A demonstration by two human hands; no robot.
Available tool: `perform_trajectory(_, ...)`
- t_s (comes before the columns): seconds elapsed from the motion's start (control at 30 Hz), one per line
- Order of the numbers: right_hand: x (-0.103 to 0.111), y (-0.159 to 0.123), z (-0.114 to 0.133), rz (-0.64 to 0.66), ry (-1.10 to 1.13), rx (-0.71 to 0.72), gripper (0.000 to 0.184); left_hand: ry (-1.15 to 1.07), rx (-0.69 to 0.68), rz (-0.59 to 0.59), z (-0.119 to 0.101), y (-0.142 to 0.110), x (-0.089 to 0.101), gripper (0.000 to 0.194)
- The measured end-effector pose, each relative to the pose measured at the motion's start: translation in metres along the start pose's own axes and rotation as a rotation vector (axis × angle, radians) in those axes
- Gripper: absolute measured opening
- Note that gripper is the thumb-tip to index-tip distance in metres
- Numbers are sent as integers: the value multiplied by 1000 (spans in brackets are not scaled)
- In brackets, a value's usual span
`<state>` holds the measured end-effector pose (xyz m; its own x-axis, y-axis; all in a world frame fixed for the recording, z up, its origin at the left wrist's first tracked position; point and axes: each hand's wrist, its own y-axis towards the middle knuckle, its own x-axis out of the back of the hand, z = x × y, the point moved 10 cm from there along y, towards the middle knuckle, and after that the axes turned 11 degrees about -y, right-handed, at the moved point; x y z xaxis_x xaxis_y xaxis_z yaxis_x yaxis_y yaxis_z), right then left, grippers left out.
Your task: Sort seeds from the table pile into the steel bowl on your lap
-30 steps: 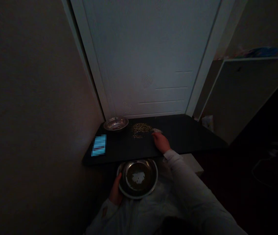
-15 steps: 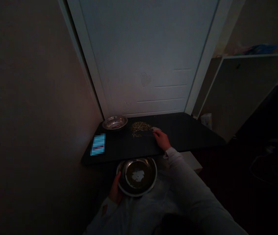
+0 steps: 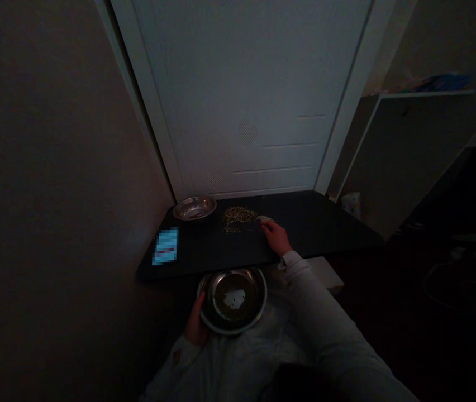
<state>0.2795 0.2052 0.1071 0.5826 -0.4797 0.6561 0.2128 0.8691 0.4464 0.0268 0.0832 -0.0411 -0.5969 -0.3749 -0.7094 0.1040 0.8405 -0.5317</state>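
My left hand (image 3: 196, 324) grips the left rim of a steel bowl (image 3: 258, 311) held over my lap, just below the table's front edge. Dark material lies in its bottom around a bright bare or shiny patch. On the table, my right hand (image 3: 276, 237) is closed in a pinch around a thin, dark tool (image 3: 250, 226) pointing left; its exact kind is too dim to make out. The tool's far part lies by a spread of small pale-brown grains or seeds (image 3: 238, 214). A smaller whitish pile (image 3: 266, 218) sits just beyond my right fingertips.
A second steel bowl (image 3: 195, 216) stands at the back left of the dark table (image 3: 322, 234). Near the left edge lies a blurred light-blue packet (image 3: 166, 247). Behind the table is a white door (image 3: 238, 84); a cabinet (image 3: 414, 151) is on the right.
The view has shifted slightly. Both hands, the bowl and the grains keep nearly the same places relative to one another.
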Motion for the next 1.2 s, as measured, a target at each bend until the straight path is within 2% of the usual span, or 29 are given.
perform_trajectory(0.43, -5, -1, 7, 68, -10, 55, 22, 2, -47, -28, -3, -2, -2, 21)
perform_trajectory(0.63, -6, -2, 8, 88, 8, 58, 22, -7, -44, 4, -1, -1, -4, 22)
perform_trajectory(0.73, -6, -2, 8, 74, 17, 72, 21, -3, -32, 25, 1, 1, -5, 23)
perform_trajectory(0.93, -2, 1, 4, -43, 3, 81, 23, -16, -15, 65, 3, 3, -8, 22)
perform_trajectory(1.2, -11, 3, 12, 8, -88, 155, 23, -24, -3, 39, 4, 5, -4, 25)
